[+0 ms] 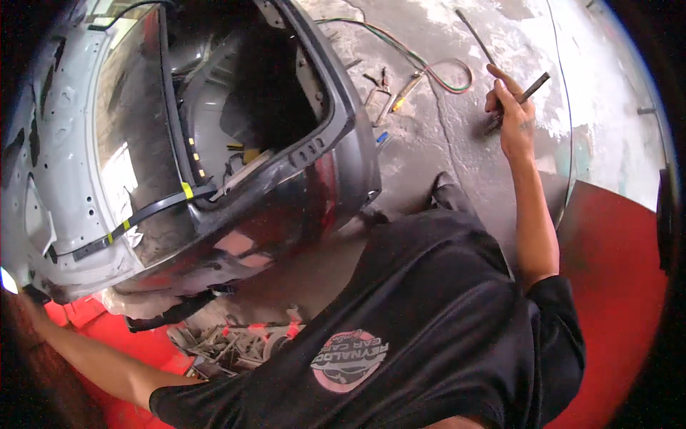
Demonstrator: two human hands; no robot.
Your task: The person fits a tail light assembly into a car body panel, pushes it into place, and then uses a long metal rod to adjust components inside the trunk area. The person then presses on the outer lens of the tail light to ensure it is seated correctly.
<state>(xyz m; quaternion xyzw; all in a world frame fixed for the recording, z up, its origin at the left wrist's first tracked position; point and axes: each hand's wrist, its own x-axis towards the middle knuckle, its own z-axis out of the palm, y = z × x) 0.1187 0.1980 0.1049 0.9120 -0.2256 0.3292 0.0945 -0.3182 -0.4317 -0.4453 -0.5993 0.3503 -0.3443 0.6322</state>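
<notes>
A grey and black car body [346, 179] fills the left side, standing between the two arms. One black strip [153, 209] runs along it, with three bits of yellow tape [187, 190] on it. On the concrete floor [486, 175] beyond lie looped red and green hoses [393, 40], one yellow-handled tool [406, 94] and one small blue item [382, 137]. A heap of metal pieces [236, 350], too jumbled to count, sits below the car; a red surface [607, 286] spreads on the right.

The right hand [513, 118] is above the floor, its fingers closed around one dark bar [536, 86], whose long axis slants toward the upper right. One thinner rod [474, 34] points from the fingers toward the upper left; whether the two join, I cannot tell. The left hand [30, 304] reaches the dark left rim beside the car; I cannot tell how its fingers are set.
</notes>
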